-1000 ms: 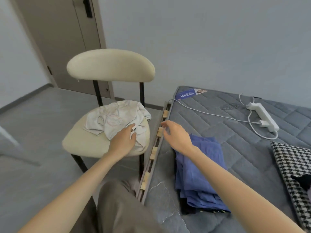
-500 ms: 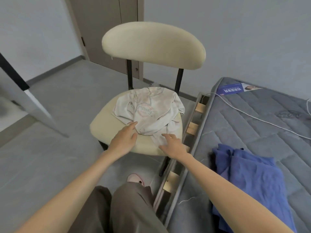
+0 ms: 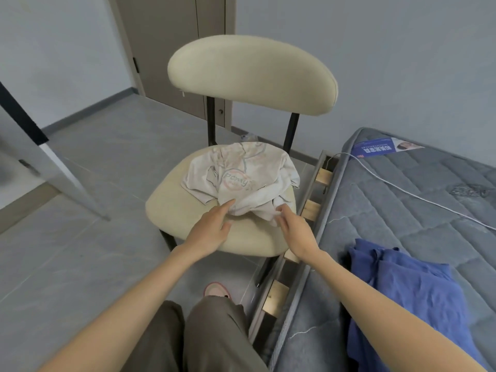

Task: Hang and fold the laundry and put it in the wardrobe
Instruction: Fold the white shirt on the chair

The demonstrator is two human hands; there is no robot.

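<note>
The white shirt point(image 3: 241, 181) lay bunched on the chair seat point(image 3: 182, 213). Your left hand point(image 3: 212, 229) touched its near edge, fingers straight. Your right hand point(image 3: 295, 229) touched it too; pinching or not, I couldn't tell. Blue clothes point(image 3: 410, 285) lay on the mattress point(image 3: 389, 205).

Crumpled white shirt point(image 3: 241, 178) sits on the cream chair point(image 3: 174, 210), toward the back right of the seat. Both hands are at its near edge: left hand point(image 3: 212, 229) has its fingers out pretty straight and touches the cloth, right hand point(image 3: 295, 232) is at the right corner, can't tell if it's pinching. Pile of blue clothes point(image 3: 410, 291) lies by the bed's point(image 3: 402, 218) left edge.
</note>
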